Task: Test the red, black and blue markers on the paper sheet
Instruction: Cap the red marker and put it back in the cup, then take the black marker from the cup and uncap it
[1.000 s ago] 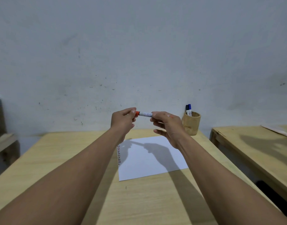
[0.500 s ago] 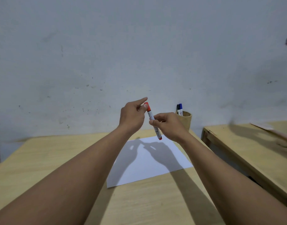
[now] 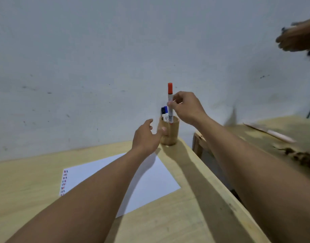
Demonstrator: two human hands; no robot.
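Note:
My right hand [image 3: 186, 107] pinches the red marker [image 3: 170, 95], capped and upright, with its lower end at the rim of the bamboo cup [image 3: 170, 135]. In the cup stand the black marker [image 3: 162, 112] and the blue marker [image 3: 166, 111]. My left hand [image 3: 146, 136] is open, fingers spread, touching the cup's left side. The white paper sheet [image 3: 150, 181] lies on the wooden table [image 3: 28, 181], with a column of small red, black and blue marks [image 3: 64, 181] along its left edge; my left forearm covers part of it.
A second wooden table [image 3: 273, 137] stands to the right across a narrow gap, with a pale stick-like object [image 3: 277, 135] on it. Another person's hand [image 3: 296, 38] is at the upper right, blurred. A grey wall rises right behind the cup.
My left hand let go of the red marker and moved to the cup. My right hand turned the marker upright and carried it over the cup. The view swung right.

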